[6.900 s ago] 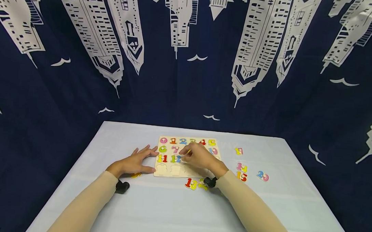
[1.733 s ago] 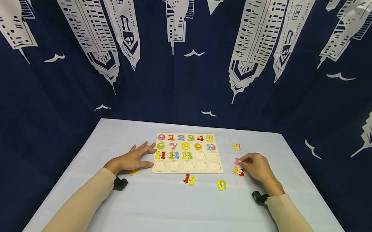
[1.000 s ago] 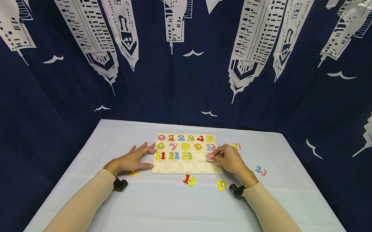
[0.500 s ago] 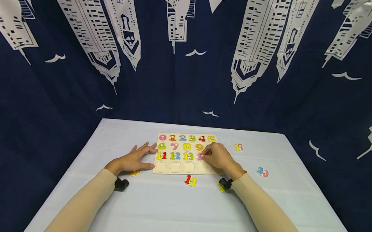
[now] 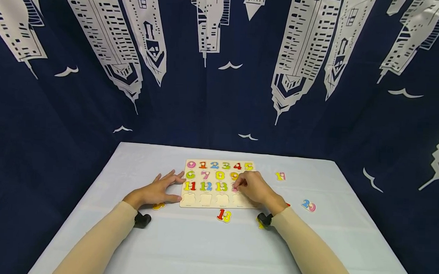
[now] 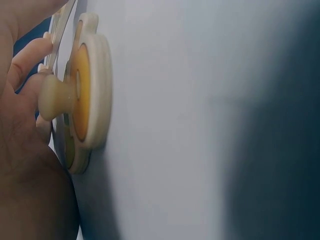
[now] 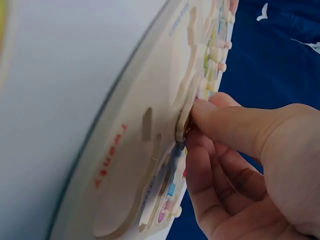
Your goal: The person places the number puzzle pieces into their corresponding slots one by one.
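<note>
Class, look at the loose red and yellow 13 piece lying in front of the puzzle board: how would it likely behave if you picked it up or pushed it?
The 13 piece looks flat, thick and wooden, so probably stiff and light. Lying flat on the smooth table, it would likely slide, not roll. Similar pieces carry a small peg, so pinching should be easy.

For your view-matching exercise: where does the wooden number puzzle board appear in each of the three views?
Head: puzzle board lies mid-table, between both hands.
Left wrist: only a sliver at the top left edge, beyond a loose yellow piece.
Right wrist: fills the centre, tilted.
Shared landmark: the white table.
</note>
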`<state>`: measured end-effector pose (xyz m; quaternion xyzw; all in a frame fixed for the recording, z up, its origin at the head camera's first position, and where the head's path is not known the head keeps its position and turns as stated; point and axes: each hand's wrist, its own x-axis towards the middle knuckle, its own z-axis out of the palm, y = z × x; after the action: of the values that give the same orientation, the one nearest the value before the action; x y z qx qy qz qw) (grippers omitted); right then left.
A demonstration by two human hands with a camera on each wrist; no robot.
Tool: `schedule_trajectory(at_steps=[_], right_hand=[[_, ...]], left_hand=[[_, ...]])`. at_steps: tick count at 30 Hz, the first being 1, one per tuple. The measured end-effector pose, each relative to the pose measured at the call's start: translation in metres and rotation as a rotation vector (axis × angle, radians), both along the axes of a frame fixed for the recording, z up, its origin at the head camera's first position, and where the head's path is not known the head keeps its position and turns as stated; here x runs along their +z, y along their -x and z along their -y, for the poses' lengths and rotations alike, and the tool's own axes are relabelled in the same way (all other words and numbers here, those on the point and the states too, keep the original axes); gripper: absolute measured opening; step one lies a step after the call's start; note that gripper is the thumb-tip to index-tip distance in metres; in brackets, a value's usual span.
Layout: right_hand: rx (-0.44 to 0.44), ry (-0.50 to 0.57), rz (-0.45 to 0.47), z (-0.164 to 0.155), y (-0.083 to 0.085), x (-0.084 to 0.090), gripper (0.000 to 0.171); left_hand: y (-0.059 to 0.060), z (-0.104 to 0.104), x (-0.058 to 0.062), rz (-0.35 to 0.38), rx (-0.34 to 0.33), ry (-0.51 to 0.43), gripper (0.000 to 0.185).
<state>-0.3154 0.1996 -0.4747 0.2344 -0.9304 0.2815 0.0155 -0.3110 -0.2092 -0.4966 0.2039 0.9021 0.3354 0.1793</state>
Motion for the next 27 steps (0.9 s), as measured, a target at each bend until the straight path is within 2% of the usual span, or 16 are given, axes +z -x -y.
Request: schedule_trajectory(at_steps=[9, 13, 27], right_hand=[[0.015, -0.006, -0.030, -0.0067, -0.0013, -0.0027, 0.008], [0.015, -0.005, -0.046, -0.0065, 0.0010, -0.0012, 0.011], [-0.045, 0.013, -0.019, 0.0014, 0.0045, -0.0047, 0.009]], left_hand=[[-0.0023, -0.0033, 0.0022, -0.005, -0.017, -0.012, 0.072], [-0.0003, -0.0040, 0.0037, -0.012, -0.010, -0.010, 0.071], [0.0003, -0.0007, 0.0014, -0.008, -0.006, 0.002, 0.071]])
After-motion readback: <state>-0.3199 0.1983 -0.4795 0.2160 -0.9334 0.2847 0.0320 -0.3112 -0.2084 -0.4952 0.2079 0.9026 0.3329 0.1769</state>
